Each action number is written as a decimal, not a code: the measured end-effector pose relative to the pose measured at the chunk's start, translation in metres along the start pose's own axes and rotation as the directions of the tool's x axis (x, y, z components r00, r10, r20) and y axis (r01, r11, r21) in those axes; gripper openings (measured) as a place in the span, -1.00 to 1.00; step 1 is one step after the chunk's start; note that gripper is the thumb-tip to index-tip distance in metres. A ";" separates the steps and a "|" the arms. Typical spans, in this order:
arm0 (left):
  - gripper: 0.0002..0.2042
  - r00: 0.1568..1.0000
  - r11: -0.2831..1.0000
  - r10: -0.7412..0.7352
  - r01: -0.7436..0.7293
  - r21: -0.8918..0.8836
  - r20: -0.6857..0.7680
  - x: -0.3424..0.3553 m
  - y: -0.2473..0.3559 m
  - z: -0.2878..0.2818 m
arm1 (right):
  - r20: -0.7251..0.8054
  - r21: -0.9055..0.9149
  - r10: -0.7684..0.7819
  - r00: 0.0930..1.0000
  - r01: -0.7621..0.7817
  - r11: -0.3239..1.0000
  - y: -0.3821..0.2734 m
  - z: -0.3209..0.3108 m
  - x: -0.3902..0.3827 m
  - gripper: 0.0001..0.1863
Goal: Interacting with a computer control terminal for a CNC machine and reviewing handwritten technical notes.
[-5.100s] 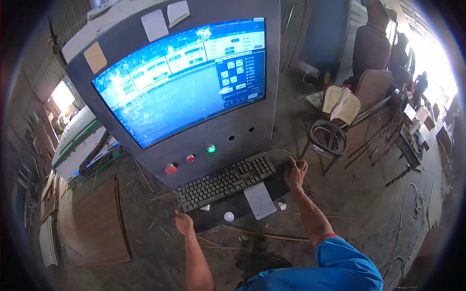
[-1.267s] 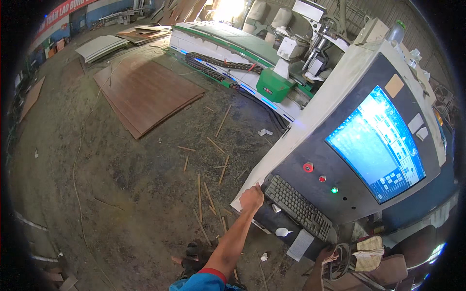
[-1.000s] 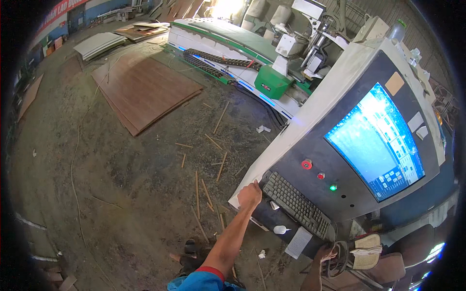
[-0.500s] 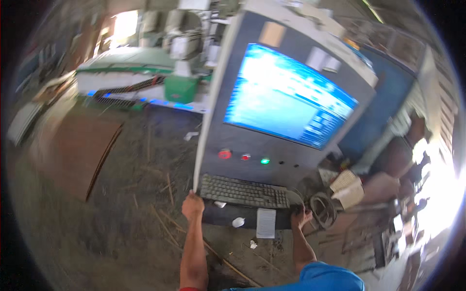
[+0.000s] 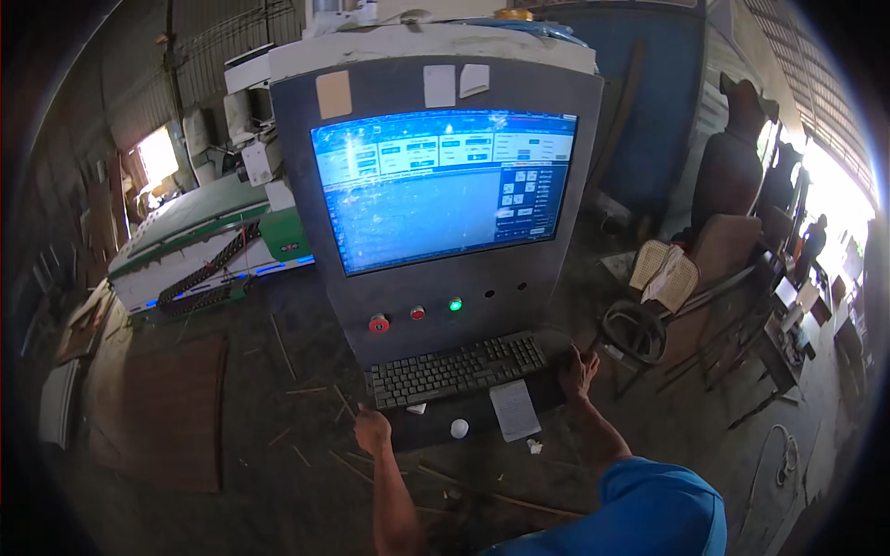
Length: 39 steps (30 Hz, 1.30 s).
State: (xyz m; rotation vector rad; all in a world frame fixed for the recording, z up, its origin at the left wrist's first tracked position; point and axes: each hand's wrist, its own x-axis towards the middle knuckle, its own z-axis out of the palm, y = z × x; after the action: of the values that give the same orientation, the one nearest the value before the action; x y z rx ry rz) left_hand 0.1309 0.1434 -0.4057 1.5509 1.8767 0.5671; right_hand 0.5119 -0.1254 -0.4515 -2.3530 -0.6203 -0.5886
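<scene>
A grey control cabinet (image 5: 324, 306) with a lit blue screen (image 5: 422, 218) stands in front of me. From its front juts a dark shelf (image 5: 422, 432) that bears a black keyboard (image 5: 459, 369). My left hand (image 5: 373, 431) is closed at the shelf's left edge, near the keyboard's corner. At the right edge my right hand (image 5: 578, 373) is closed around the side of the shelf, its fingertips partly hidden. Between the hands lie a sheet of printed paper (image 5: 515, 410) and a small round white thing (image 5: 459, 428).
Below the screen are a red knob (image 5: 379, 323), a red button (image 5: 417, 313) and a lit green button (image 5: 455, 304). A green and white machine (image 5: 199, 246) stands at left behind a brown board (image 5: 162, 412). Chairs (image 5: 663, 278) crowd the right; wood strips litter the floor.
My view has swung to the right and levelled, so the cabinet appears further left and more upright. Both hands stay at the shelf's edges. The screen is sharper now.
</scene>
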 end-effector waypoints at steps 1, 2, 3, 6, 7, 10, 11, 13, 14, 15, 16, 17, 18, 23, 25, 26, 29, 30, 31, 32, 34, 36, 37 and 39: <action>-0.42 1.000 1.000 -0.003 0.003 0.003 0.002 -0.002 0.002 0.001 | 0.006 -0.004 0.009 1.000 -0.009 1.000 0.000 -0.002 0.001 -0.46; -0.42 1.000 1.000 -0.007 0.007 0.006 0.004 -0.003 0.004 0.001 | 0.013 -0.007 0.017 1.000 -0.016 1.000 0.000 -0.003 0.001 -0.46; -0.41 0.999 1.000 -0.023 0.023 0.003 0.035 -0.002 0.004 0.000 | 0.012 -0.003 0.026 1.000 -0.026 1.000 -0.001 -0.003 0.001 -0.46; -0.40 1.000 1.000 -0.013 0.013 -0.013 0.013 0.001 0.002 0.004 | -0.001 0.006 0.027 1.000 -0.027 1.000 -0.001 -0.003 0.002 -0.46; -0.40 1.000 1.000 -0.009 0.009 -0.007 0.015 0.001 0.003 0.006 | -0.018 -0.025 0.019 1.000 -0.019 0.999 0.001 -0.002 0.003 -0.45; -0.39 0.999 1.000 -0.027 0.027 0.013 0.024 0.001 0.006 0.007 | 0.002 -0.036 0.031 1.000 -0.031 0.999 0.004 -0.003 0.003 -0.43; -0.39 0.999 1.000 -0.021 0.021 0.017 0.024 0.001 0.005 0.005 | 0.038 -0.014 0.044 0.998 -0.044 0.999 0.000 -0.005 0.003 -0.42; -0.39 1.000 1.000 -0.014 0.013 0.023 0.023 0.000 0.005 0.003 | 0.057 -0.015 0.055 0.997 -0.054 0.998 -0.001 -0.004 0.003 -0.41; -0.39 1.000 1.000 -0.007 0.006 0.031 0.019 0.000 0.005 0.003 | 0.071 -0.017 0.063 0.995 -0.062 0.998 -0.001 -0.003 0.003 -0.40; -0.40 1.000 0.999 0.000 -0.001 0.038 0.014 0.000 0.006 0.003 | 0.071 -0.016 0.065 0.995 -0.064 0.998 -0.001 -0.003 0.003 -0.40; -0.40 1.000 0.999 0.002 -0.002 0.040 0.015 0.000 0.006 0.004 | 0.051 -0.025 0.039 0.998 -0.038 0.999 0.001 -0.002 0.003 -0.39; -0.40 1.000 0.999 -0.008 0.007 0.033 0.015 0.000 0.007 0.005 | 0.031 -0.035 0.013 0.999 -0.012 0.999 0.003 -0.001 0.002 -0.38; -0.40 1.000 1.000 -0.017 0.017 0.025 0.016 0.000 0.007 0.006 | 0.030 -0.034 0.015 0.999 -0.014 0.999 0.005 0.000 0.002 -0.38; -0.40 0.997 0.998 -0.060 0.059 0.032 0.042 -0.005 0.012 0.000 | 0.054 -0.018 0.040 0.998 -0.039 0.999 0.005 -0.001 0.002 -0.37; -0.40 0.996 0.997 -0.074 0.073 0.033 0.051 -0.005 0.011 -0.002 | 0.050 -0.020 0.029 0.998 -0.028 0.999 0.004 -0.002 0.001 -0.38; -0.40 0.996 0.997 -0.077 0.076 0.021 0.051 -0.004 0.010 -0.001 | 0.046 -0.025 0.021 0.999 -0.020 0.999 0.003 -0.001 0.000 -0.39; -0.41 0.996 0.998 -0.069 0.069 0.003 0.049 0.001 0.005 0.001 | -0.011 0.007 -0.084 0.996 0.084 0.996 0.002 -0.001 0.002 -0.44; -0.41 0.997 0.999 -0.047 0.047 0.005 0.060 -0.002 0.008 0.002 | -0.008 0.008 -0.090 0.996 0.090 0.996 0.003 -0.003 0.003 -0.44; -0.41 0.996 0.999 -0.049 0.049 0.001 0.071 -0.006 0.014 -0.003 | -0.032 0.010 -0.131 0.991 0.132 0.991 0.003 -0.003 0.004 -0.46; -0.41 0.996 0.998 -0.057 0.057 -0.002 0.062 -0.007 0.013 -0.003 | -0.056 0.010 -0.172 0.983 0.173 0.985 0.003 -0.003 0.004 -0.48; -0.41 0.998 1.000 -0.015 0.015 0.002 0.055 -0.007 0.011 -0.002 | -0.046 0.030 -0.213 0.976 0.214 0.976 0.001 -0.005 0.004 -0.51; -0.41 0.999 0.999 -0.022 0.023 -0.032 0.038 -0.005 0.009 -0.003 | -0.019 0.038 -0.190 0.982 0.191 0.981 -0.003 -0.005 0.004 -0.52; -0.41 0.999 1.000 -0.019 0.019 -0.017 0.039 -0.005 0.008 -0.003 | 0.008 0.030 -0.191 0.982 0.190 0.981 -0.002 -0.005 0.004 -0.54; -0.40 1.000 1.000 -0.024 0.024 -0.006 0.017 0.002 0.004 0.003 | 0.005 0.031 -0.191 0.982 0.191 0.981 -0.002 -0.003 0.004 -0.54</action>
State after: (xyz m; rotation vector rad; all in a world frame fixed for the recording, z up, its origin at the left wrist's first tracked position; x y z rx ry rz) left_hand 0.1354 0.1458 -0.4051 1.5228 1.8764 0.5476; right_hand 0.5135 -0.1243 -0.4463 -2.2834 -0.8597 -0.6492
